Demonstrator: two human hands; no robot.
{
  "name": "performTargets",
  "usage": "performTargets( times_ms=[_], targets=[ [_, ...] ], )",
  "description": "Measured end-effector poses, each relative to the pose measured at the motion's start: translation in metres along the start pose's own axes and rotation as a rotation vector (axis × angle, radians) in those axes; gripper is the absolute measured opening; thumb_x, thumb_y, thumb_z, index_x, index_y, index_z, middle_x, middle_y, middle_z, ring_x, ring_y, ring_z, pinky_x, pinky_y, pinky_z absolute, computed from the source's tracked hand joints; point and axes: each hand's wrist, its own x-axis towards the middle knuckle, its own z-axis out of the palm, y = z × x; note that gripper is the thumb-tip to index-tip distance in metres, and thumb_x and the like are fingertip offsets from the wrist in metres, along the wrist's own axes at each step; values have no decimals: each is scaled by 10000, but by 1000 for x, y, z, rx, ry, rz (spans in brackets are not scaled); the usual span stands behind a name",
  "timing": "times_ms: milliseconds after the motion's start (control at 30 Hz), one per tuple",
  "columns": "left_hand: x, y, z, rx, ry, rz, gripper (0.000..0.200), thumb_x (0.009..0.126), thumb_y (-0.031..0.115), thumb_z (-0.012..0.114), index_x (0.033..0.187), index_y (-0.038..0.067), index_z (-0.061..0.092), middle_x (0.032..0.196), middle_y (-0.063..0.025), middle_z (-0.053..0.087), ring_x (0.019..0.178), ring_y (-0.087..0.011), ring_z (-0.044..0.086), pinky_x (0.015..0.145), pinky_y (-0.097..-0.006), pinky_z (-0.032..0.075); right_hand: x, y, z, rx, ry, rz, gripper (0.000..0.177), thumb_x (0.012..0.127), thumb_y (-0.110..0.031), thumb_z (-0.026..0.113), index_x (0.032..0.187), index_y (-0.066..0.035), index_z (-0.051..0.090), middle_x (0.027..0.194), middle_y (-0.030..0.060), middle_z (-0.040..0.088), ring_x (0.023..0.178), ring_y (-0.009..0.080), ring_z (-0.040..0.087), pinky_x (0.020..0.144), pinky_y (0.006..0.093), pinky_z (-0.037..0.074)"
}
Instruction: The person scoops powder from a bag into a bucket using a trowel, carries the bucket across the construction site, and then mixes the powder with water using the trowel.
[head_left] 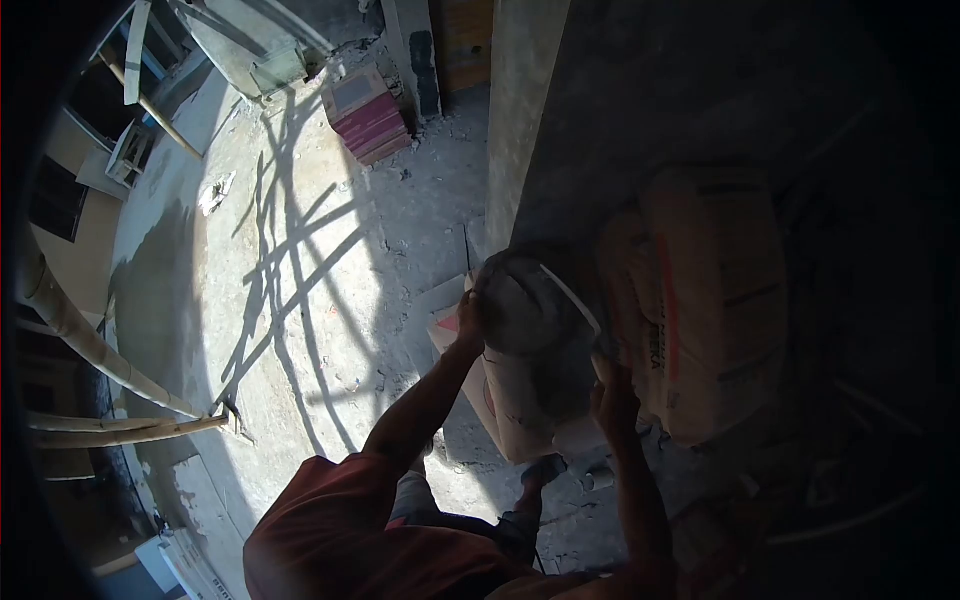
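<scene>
A round dark bucket (490, 265) with grey mortar-like material inside stands in the shade by the wall. My left hand (468, 316) is closed on its left rim. My right hand (612, 398) is wrapped round the handle of a trowel (572, 300), whose pale blade edge reaches over the right side of the bucket. Below the bucket lies a pale paper sack (515, 400), with a box corner (445, 325) at its left. The blade's flat face is hard to make out in the shadow.
Full cement sacks (710, 300) are stacked on the right against the grey wall (690, 90). Tile boxes (370, 125) stand on the sunlit floor (330, 290) farther off. Bamboo poles (110, 365) cross the left side. My foot (543, 470) is close to the paper sack.
</scene>
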Motion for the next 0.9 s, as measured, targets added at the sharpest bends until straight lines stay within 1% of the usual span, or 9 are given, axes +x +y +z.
performTargets(
  times_ms=[67, 233, 300, 400, 500, 567, 700, 767, 900],
  targets=[
    [-3, 10, 1, 186, 46, -21, 406, 930, 281, 328, 1228, 31, 445, 1068, -109, 548, 945, -212, 533, 826, -336, 435, -25, 36, -5, 67, 28, 76, 463, 773, -97, 565, 1222, -88, 453, 1081, 170, 520, 966, 339, 545, 796, 427, 460],
    [13, 2, -4, 159, 15, -43, 368, 933, 283, 349, 1204, 59, 456, 1030, -97, 544, 929, -221, 544, 812, -351, 443, -84, 113, 36, 53, 81, 216, 439, 763, -112, 580, 1193, -100, 493, 1003, 185, 562, 939, 335, 562, 796, 417, 461],
    [9, 5, -3, 141, 41, -34, 394, 927, 281, 333, 1210, 39, 464, 1082, -115, 545, 970, -222, 535, 845, -335, 426, -94, 129, 66, 1, -207, 338, 400, 763, -120, 580, 1159, -139, 520, 954, 200, 570, 903, 344, 574, 780, 423, 461],
    [-7, 18, 5, 177, 31, -52, 363, 917, 274, 352, 1177, 59, 486, 1072, -106, 547, 969, -228, 539, 830, -351, 440, -84, 166, 143, -65, -216, 169, 340, 792, -134, 544, 1128, -186, 528, 935, 188, 569, 873, 354, 578, 752, 458, 459],
    [-9, 22, 11, 185, 73, -96, 338, 900, 277, 380, 1157, 90, 496, 1077, -102, 541, 990, -239, 531, 828, -379, 445, -44, 173, 174, -89, -247, 251, 345, 819, -129, 498, 1155, -205, 520, 958, 180, 572, 876, 355, 576, 770, 451, 461],
    [-13, 25, 9, 181, 66, -113, 346, 893, 289, 391, 1172, 109, 489, 1091, -98, 534, 988, -246, 533, 828, -397, 446, -48, 185, 200, -123, -70, 135, 349, 833, -138, 469, 1171, -210, 516, 964, 177, 572, 866, 358, 575, 782, 439, 459],
    [-12, 21, 7, 195, 9, -81, 341, 890, 298, 399, 1167, 124, 491, 1119, -97, 525, 1012, -253, 528, 828, -414, 448, -66, 187, 192, -24, -136, 184, 386, 800, -142, 508, 1180, -214, 512, 1013, 173, 573, 921, 344, 572, 801, 427, 462],
    [-17, 27, 16, 142, 91, -113, 344, 884, 291, 406, 1166, 111, 489, 1117, -106, 532, 1016, -262, 535, 834, -408, 452, -89, 174, 180, 43, -506, 231, 378, 783, -135, 516, 1155, -196, 534, 1093, 156, 567, 998, 318, 558, 828, 414, 460],
    [-12, 24, 13, 125, 49, -86, 356, 899, 308, 402, 1171, 93, 483, 1104, -118, 542, 1004, -267, 546, 836, -394, 458, -118, 153, 178, 146, -541, 250, 382, 791, -132, 487, 1168, -177, 529, 1126, 131, 569, 1050, 293, 541, 857, 395, 454]
  ],
)
